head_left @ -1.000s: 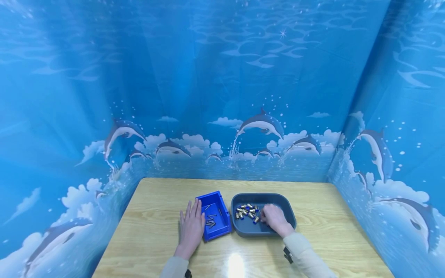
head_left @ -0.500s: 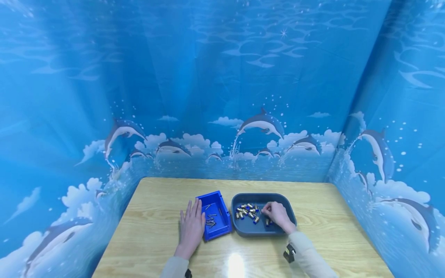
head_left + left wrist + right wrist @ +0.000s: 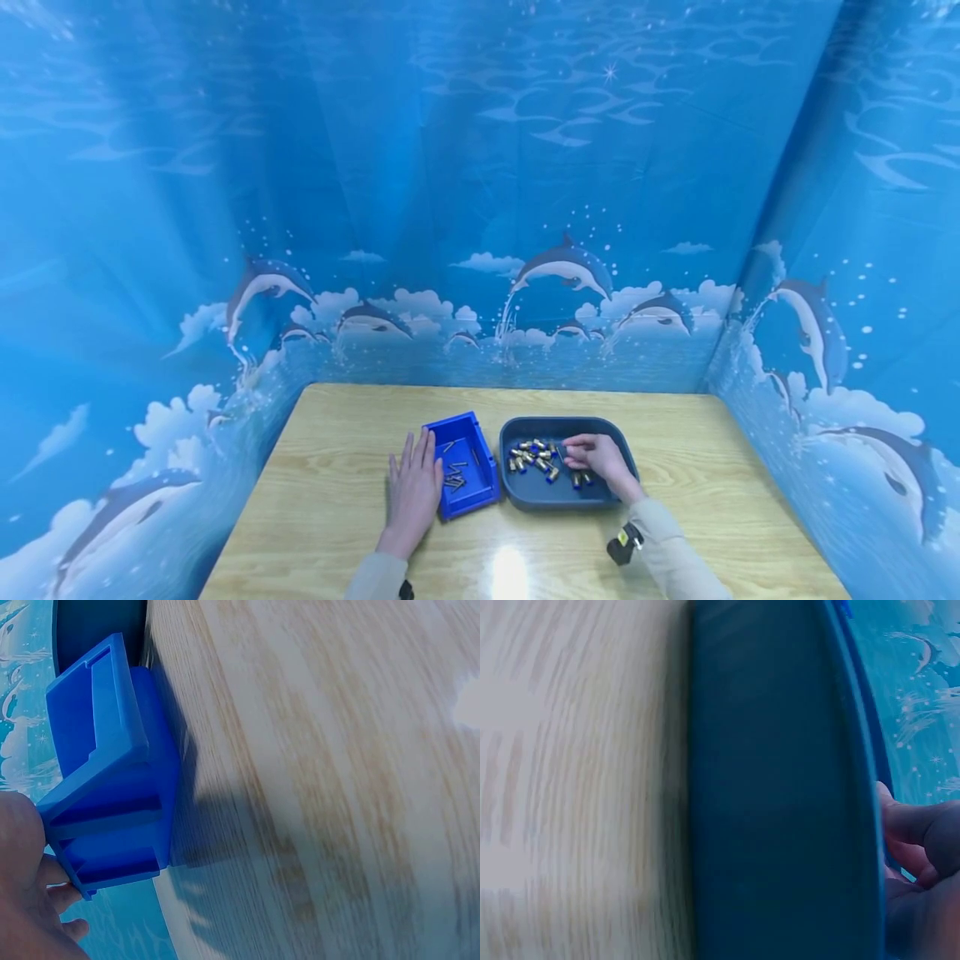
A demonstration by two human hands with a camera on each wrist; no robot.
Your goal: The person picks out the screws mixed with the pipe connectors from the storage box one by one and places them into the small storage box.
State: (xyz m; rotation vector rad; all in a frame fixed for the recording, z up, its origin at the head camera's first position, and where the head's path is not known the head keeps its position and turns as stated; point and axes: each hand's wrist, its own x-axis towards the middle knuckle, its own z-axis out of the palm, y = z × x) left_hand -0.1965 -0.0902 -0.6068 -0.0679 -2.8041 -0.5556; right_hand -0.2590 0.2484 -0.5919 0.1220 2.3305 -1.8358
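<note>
My left hand [image 3: 412, 492] lies along the left side of a blue plastic bin [image 3: 471, 503], its fingers straight and touching the edge. Small metal pins [image 3: 454, 481] lie loose in that bin. In the head view my right hand [image 3: 602, 458] is inside a dark grey tray [image 3: 551, 503], fingers pointing left and slightly apart, and no held object shows. Left of its fingertips lies a cluster of brass fittings with blue ends [image 3: 542, 463]. Two more fittings [image 3: 577, 480] sit below the hand. In the right wrist view the tray wall [image 3: 780, 780] hides the fingertips.
The bin and tray stand side by side on a wooden table [image 3: 337, 450], close together. A blue dolphin-print curtain [image 3: 465, 208] hangs behind and at both sides of the table. Light glares off the wood near the front.
My right hand has lifted and shifted slightly right within the tray, its fingers spreading a little. Fittings beneath it, hidden a second ago, now show. My left hand has stayed still.
</note>
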